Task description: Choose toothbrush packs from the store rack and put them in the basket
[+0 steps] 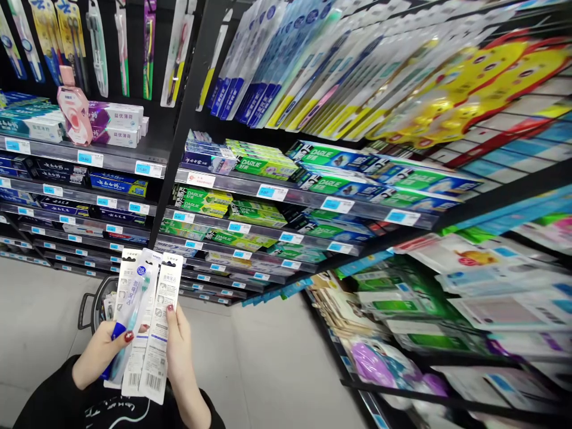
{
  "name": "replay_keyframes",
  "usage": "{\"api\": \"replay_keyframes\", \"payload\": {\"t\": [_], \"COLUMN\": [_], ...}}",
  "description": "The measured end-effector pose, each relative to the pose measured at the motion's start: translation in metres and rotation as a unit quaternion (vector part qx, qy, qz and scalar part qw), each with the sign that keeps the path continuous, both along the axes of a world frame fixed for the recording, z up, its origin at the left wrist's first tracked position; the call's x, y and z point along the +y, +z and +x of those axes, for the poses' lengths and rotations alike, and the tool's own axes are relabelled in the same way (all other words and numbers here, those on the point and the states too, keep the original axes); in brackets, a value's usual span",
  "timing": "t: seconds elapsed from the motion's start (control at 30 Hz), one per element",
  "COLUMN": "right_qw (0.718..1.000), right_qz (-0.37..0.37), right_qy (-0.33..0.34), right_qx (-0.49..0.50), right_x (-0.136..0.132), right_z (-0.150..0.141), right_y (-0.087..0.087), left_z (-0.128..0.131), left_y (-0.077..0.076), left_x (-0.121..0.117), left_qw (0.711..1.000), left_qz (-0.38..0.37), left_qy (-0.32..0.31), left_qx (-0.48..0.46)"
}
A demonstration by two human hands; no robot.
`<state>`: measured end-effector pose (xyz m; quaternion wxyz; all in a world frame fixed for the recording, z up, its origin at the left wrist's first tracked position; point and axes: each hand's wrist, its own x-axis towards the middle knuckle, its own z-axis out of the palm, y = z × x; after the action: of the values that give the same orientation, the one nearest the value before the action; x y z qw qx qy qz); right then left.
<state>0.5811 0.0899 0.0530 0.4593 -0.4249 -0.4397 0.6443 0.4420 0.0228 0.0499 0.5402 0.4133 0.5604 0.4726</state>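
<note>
Several packaged toothbrushes [159, 333] are fanned out between my two hands at the lower left of the head view. My left hand [99, 353] grips the left side of the bunch, its thumb across a clear pack with a teal-and-white toothbrush [143, 292] facing me. The other packs show their white printed backs with barcodes. My right hand [179, 345] pinches the rightmost pack, thumb on its printed face and fingers behind it. Behind the packs stands a dark basket [97, 304] on the floor, partly hidden, with some packs inside.
A shelf rack ahead holds toothpaste boxes [268, 167] in tiers with price tags. Blister-packed toothbrushes [313, 89] hang on hooks above. A pink mouthwash bottle [75, 110] stands on the left shelf. At the right, another rack [402, 393] of packaged goods borders the grey floor [259, 363].
</note>
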Motion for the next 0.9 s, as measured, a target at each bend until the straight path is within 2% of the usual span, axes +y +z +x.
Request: {"api": "replay_keyframes", "payload": {"t": [0.1, 0.23, 0.33, 0.43, 0.57, 0.77, 0.9], "right_qw": [1.0, 0.998, 0.995, 0.996, 0.998, 0.997, 0.997], "right_qz": [-0.006, -0.052, -0.074, -0.059, -0.029, -0.066, -0.042], "right_qy": [0.006, 0.039, 0.063, 0.071, 0.062, 0.033, 0.055], "right_qx": [-0.027, 0.002, 0.018, 0.017, 0.008, 0.029, -0.017], "right_x": [-0.001, -0.005, -0.006, -0.008, -0.009, -0.011, -0.013], "right_z": [0.001, 0.0, 0.001, 0.003, 0.007, 0.008, 0.005], "right_y": [-0.003, -0.004, -0.006, -0.009, -0.009, -0.004, -0.008], "left_z": [0.0, 0.004, 0.007, 0.006, 0.004, 0.006, 0.009], "left_y": [-0.001, -0.001, -0.002, -0.002, -0.002, -0.005, -0.004], "left_x": [0.0, 0.001, 0.002, 0.002, 0.0, 0.001, 0.001], "left_qw": [1.0, 0.998, 0.999, 0.999, 0.999, 1.0, 0.998], "left_qz": [0.006, 0.019, 0.017, 0.004, 0.006, 0.016, -0.018], "left_qy": [-0.021, -0.051, -0.034, -0.017, -0.027, 0.011, 0.005], "left_qx": [-0.001, -0.01, -0.014, -0.039, -0.039, 0.0, -0.064]}}
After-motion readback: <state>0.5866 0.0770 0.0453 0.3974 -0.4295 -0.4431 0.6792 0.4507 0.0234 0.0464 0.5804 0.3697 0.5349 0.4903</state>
